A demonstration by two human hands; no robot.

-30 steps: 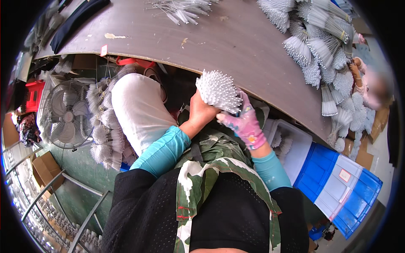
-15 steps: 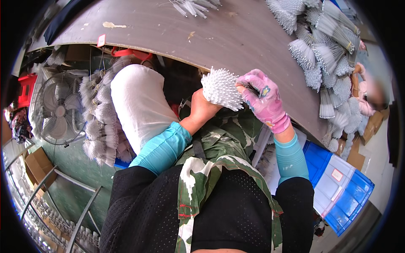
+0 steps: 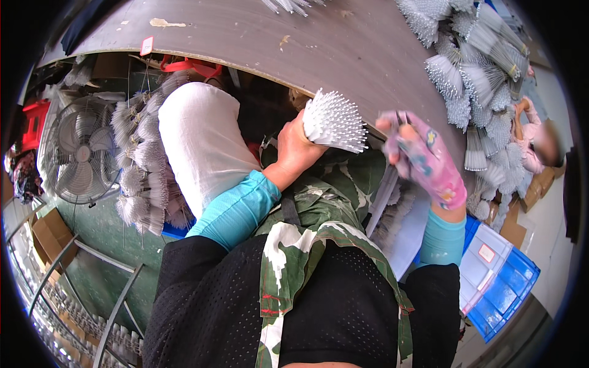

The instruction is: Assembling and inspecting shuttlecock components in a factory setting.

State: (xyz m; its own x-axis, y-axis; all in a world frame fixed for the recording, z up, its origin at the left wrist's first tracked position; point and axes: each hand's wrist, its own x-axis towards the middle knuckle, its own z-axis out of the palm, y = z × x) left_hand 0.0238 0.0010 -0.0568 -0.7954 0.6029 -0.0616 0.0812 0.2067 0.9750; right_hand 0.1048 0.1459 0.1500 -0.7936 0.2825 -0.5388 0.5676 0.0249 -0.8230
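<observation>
My left hand (image 3: 296,150) is closed around a bundle of thin brushes (image 3: 334,122), whose packed white tips fan out toward the right, just in front of the table edge. To the right of that bundle, and apart from it, is my right hand (image 3: 423,153) in a pink flowered glove with bare fingertips. Its fingers are bent and smeared by motion. A thin dark line shows near the fingertips, but I cannot tell whether anything is held.
Ahead curves a brown tabletop (image 3: 245,40), with piled brush bundles (image 3: 454,86) at its right. More bundles (image 3: 147,153) hang by a floor fan (image 3: 83,153) at left. Blue-and-white bins (image 3: 503,282) stand at right; a co-worker (image 3: 534,138) sits beyond the pile.
My right hand has drawn away from the brush bundle, toward the right and slightly nearer me. The bundle in my left hand has shifted a little right and tilted.
</observation>
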